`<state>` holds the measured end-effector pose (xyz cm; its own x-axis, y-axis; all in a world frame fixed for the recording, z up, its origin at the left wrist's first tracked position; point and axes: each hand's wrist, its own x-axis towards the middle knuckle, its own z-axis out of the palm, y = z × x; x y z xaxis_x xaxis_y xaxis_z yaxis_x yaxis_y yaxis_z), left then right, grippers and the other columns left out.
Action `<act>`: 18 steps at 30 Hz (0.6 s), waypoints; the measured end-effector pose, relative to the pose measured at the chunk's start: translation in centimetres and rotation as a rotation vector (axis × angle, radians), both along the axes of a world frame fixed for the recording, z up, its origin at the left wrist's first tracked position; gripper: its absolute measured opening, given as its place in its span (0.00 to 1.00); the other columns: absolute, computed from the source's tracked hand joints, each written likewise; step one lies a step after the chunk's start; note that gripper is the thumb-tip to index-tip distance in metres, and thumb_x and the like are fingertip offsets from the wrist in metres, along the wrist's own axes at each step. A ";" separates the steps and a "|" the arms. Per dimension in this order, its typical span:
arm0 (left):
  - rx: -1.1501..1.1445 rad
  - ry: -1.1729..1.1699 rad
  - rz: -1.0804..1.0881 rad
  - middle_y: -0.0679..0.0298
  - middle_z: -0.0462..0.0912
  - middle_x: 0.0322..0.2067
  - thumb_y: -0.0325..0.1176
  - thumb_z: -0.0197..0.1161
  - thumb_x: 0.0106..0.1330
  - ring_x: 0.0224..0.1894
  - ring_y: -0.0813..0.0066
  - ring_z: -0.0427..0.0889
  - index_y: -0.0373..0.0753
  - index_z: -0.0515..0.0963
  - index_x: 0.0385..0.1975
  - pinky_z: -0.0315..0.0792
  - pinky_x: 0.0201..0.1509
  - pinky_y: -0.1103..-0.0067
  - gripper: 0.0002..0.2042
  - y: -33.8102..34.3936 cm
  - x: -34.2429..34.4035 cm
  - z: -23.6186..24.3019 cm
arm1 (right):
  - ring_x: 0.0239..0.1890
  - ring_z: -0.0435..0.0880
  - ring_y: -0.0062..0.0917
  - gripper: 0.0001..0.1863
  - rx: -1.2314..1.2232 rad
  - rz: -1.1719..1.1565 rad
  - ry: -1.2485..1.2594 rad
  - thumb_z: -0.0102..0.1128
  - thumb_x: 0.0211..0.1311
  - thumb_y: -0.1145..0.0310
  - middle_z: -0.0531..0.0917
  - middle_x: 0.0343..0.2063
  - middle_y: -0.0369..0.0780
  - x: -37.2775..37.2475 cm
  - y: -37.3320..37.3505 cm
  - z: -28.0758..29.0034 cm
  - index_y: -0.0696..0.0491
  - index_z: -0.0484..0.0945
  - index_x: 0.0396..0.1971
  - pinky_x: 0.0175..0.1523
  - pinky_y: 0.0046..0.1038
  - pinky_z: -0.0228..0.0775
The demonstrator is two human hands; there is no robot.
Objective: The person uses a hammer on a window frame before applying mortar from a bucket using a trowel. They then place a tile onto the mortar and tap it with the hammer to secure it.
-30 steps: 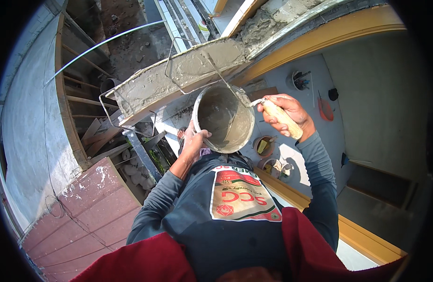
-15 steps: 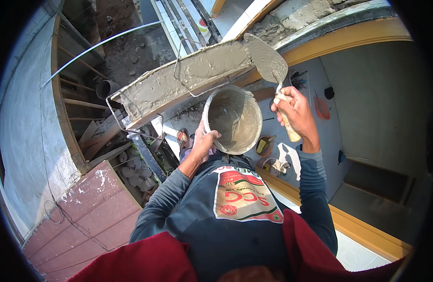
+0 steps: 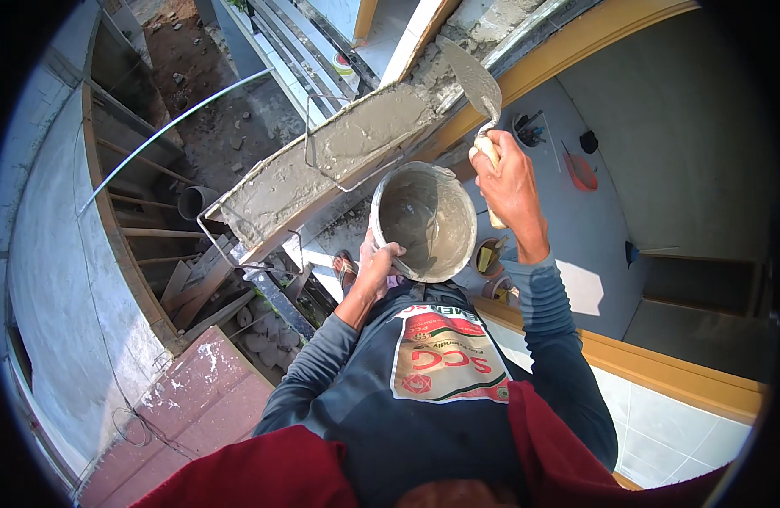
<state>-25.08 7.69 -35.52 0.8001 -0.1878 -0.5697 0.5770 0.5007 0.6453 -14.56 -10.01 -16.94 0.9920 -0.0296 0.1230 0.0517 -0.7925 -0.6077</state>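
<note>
One of the hands, the left (image 3: 377, 269), grips the bucket (image 3: 459, 235) at the waist, greyed inside; the right hand (image 3: 510, 182) is wrapped round the trowel (image 3: 475, 80), blade near the ledge's (image 3: 280, 233) right end; mortar (image 3: 365, 131) already coats much of that ledge, its right end rougher, apparently unfinished; below, a pale floor (image 3: 597, 227) with a red basin (image 3: 583, 173); beyond, brown soil (image 3: 165, 52).

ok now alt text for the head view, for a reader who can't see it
A person's right hand holds a trowel near a narrow, mortar-coated ledge, while the left hand grips the side of a mortar-smeared bucket. Farther right, a red basin sits on a pale floor.
</note>
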 end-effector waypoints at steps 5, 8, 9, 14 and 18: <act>0.035 0.016 0.027 0.58 0.79 0.45 0.22 0.58 0.51 0.34 0.69 0.80 0.39 0.60 0.69 0.73 0.21 0.80 0.38 0.2 -0.2 0.0 | 0.33 0.85 0.42 0.19 0.282 -0.021 0.286 0.60 0.64 0.68 0.84 0.34 0.51 -3.3 -1.8 5.7 0.64 0.73 0.50 0.42 0.34 0.76; 0.041 -0.017 0.000 0.55 0.76 0.48 0.21 0.57 0.52 0.40 0.61 0.84 0.40 0.60 0.66 0.85 0.30 0.69 0.35 0.1 0.0 0.4 | 0.32 0.84 0.44 0.17 -0.012 0.274 0.283 0.57 0.66 0.67 0.84 0.34 0.51 -4.8 -7.2 5.5 0.63 0.74 0.49 0.42 0.38 0.76; 0.044 -0.031 -0.002 0.56 0.75 0.48 0.21 0.57 0.52 0.41 0.61 0.83 0.41 0.60 0.65 0.84 0.29 0.70 0.35 0.0 0.1 0.8 | 0.32 0.84 0.46 0.17 -0.277 0.501 0.164 0.55 0.68 0.66 0.84 0.35 0.51 -5.2 -8.5 4.6 0.62 0.74 0.49 0.42 0.42 0.76; 0.115 -0.069 -0.027 0.59 0.76 0.46 0.21 0.57 0.52 0.39 0.65 0.82 0.41 0.61 0.65 0.83 0.28 0.74 0.34 -1.0 0.3 1.7 | 0.38 0.84 0.49 0.10 -0.798 0.445 0.427 0.54 0.64 0.70 0.83 0.34 0.53 -5.2 -9.0 -4.3 0.60 0.79 0.39 0.45 0.45 0.76; 0.215 -0.191 -0.102 0.60 0.76 0.45 0.22 0.56 0.53 0.38 0.68 0.81 0.41 0.59 0.68 0.83 0.31 0.73 0.36 -2.3 0.2 0.7 | 0.34 0.87 0.49 0.08 -0.760 0.459 0.322 0.56 0.56 0.73 0.84 0.28 0.53 -5.2 -8.2 -10.0 0.60 0.83 0.29 0.40 0.46 0.79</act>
<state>-24.85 5.35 -34.86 0.8797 -0.1635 -0.4465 0.4755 0.2867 0.8317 -19.80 -18.20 -26.98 0.8764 0.3476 -0.3331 0.3766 -0.9260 0.0245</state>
